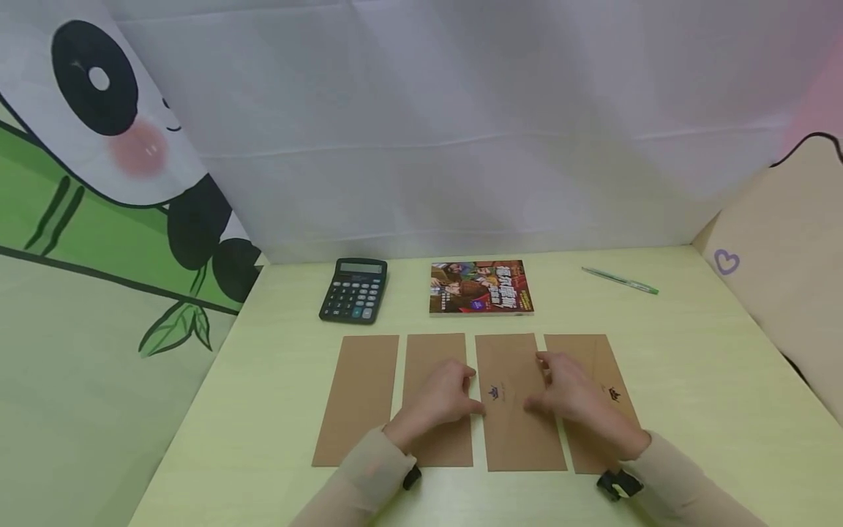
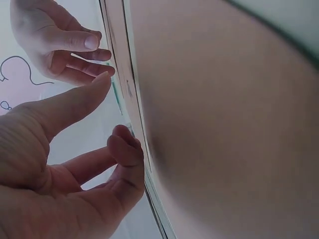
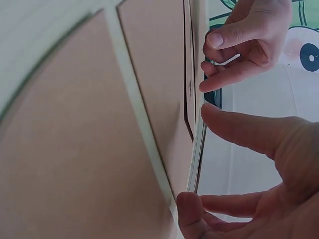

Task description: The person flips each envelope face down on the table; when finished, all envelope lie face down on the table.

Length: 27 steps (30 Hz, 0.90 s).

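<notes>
Several flat brown kraft-coloured rectangles lie side by side on the table, narrow gaps between them; whether they are notebooks or envelopes I cannot tell. The far-left rectangle [image 1: 358, 395] and the one beside it [image 1: 435, 351] look plain. Small dark crown prints mark the third rectangle [image 1: 520, 439] and the far-right rectangle [image 1: 579, 351]. My left hand [image 1: 443, 395] is over the second rectangle, thumb and fingers apart, holding nothing. Over the gap between the third and far-right ones is my right hand [image 1: 573, 388], loosely bent and holding nothing. Contact with the rectangles is unclear.
Behind the rectangles lie a black calculator [image 1: 354, 290], a colourful book [image 1: 481, 288] and a green pen [image 1: 620, 280]. A white cloth [image 1: 461, 146] hangs along the back edge of the pale table [image 1: 237, 439]. Printed panels stand at both sides.
</notes>
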Each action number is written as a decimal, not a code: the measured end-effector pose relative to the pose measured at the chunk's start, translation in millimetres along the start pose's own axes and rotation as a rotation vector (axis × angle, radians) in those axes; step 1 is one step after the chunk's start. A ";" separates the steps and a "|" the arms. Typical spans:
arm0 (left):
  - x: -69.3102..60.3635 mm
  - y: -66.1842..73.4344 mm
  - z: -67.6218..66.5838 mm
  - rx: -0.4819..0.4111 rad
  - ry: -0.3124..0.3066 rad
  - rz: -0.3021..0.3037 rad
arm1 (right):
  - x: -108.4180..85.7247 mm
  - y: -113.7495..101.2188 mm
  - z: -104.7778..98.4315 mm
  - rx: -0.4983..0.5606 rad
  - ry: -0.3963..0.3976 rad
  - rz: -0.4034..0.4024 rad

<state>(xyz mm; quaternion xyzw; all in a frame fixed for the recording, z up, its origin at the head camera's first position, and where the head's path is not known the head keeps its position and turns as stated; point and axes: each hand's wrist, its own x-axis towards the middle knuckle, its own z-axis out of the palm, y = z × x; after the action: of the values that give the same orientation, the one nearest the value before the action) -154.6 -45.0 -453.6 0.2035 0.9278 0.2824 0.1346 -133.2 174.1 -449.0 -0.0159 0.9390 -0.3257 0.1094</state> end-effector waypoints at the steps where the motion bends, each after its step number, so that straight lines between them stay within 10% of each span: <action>1: 0.3 0.0 0.6 0.002 -0.003 -0.002 | 0.3 0.5 0.2 -0.003 0.000 0.000; 27: 5.9 7.1 10.6 0.080 -0.015 -0.041 | 1.9 3.3 -1.1 0.027 -0.009 0.050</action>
<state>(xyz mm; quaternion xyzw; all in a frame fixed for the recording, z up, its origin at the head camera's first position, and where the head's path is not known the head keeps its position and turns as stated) -153.8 -32.0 -458.8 0.1918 0.9413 0.2404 0.1392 -135.1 177.2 -450.5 0.0075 0.9341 -0.3354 0.1219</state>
